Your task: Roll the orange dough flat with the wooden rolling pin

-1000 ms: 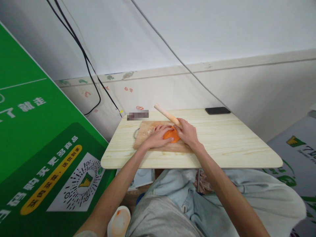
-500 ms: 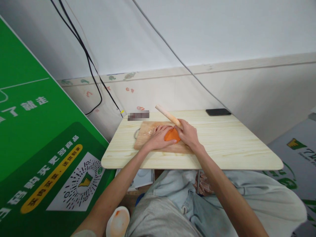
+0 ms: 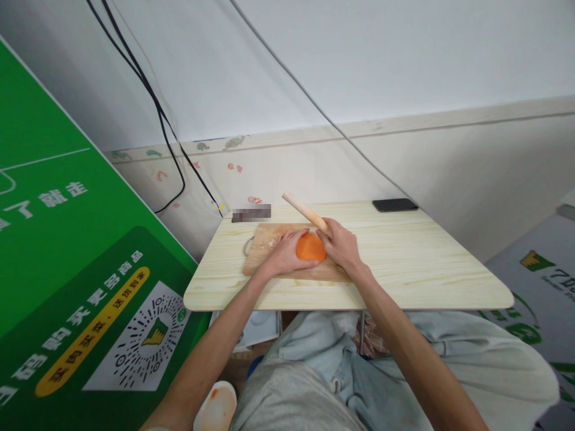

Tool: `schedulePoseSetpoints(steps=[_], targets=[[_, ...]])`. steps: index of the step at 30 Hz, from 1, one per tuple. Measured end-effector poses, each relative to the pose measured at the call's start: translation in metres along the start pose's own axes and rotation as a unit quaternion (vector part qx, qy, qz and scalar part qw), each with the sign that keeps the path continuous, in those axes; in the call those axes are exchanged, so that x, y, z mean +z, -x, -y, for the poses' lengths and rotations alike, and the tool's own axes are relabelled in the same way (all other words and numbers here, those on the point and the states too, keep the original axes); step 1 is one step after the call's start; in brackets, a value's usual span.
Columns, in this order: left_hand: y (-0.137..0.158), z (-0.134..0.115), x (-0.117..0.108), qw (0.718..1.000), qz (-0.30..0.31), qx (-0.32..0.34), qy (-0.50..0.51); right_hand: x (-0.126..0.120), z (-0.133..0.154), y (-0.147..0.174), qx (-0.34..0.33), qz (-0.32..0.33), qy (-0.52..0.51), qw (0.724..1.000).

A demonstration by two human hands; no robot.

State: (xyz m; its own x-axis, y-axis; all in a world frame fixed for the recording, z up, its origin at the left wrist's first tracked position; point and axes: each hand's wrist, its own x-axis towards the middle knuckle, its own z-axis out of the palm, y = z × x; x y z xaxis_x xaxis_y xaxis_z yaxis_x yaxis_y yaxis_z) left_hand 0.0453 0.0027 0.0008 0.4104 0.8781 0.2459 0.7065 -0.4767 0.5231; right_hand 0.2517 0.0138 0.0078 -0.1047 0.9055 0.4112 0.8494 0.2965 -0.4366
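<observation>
- The orange dough disc [image 3: 311,246] lies flat on the wooden cutting board [image 3: 257,263], right of the board's middle and between the two hands.
- The left hand [image 3: 286,256] rests at the disc's left side. Its fingers are spread in a loose curve, the thumb reaching along the near edge and the forefinger along the far edge, touching the dough without closing tightly on it.
- The right hand [image 3: 342,244] has its fingers wrapped around one end of a pale wooden rolling pin [image 3: 300,209]. Its lower fingers are close against the right edge of the disc; whether they press on it cannot be told.
- The rolling pin slants away from the right hand, up and to the left, its free end pointing toward the wall [image 3: 309,161].
- White, flour-like smears [image 3: 272,241] mark the board just beyond the left hand, and a metal ring handle [image 3: 247,245] sticks out from the board's left end.
- The board lies on a pale wood-grain tabletop [image 3: 426,263]. Near the far edge are a black phone [image 3: 395,205] at the right and a dark oblong object [image 3: 251,213] at the left, its surface pixelated.
- Below the tabletop, at the person's left, a white dish [image 3: 218,407] shows orange stains; a green printed panel [image 3: 94,257] leans at the far left.
</observation>
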Motion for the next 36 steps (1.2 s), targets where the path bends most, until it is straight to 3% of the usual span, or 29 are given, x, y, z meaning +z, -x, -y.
schedulePoseSetpoints(steps=[6,26,36], targets=[[0.000,0.002,-0.001,0.999,0.009,0.034,-0.016,0.001,0.000,0.000,0.005,0.004,0.002,1.000],[-0.004,0.005,-0.007,1.000,0.024,0.002,0.005,0.000,0.000,0.000,0.000,0.008,0.009,1.000],[0.000,0.004,-0.007,0.998,0.045,0.030,-0.040,0.001,-0.002,-0.001,-0.001,0.004,0.008,1.000]])
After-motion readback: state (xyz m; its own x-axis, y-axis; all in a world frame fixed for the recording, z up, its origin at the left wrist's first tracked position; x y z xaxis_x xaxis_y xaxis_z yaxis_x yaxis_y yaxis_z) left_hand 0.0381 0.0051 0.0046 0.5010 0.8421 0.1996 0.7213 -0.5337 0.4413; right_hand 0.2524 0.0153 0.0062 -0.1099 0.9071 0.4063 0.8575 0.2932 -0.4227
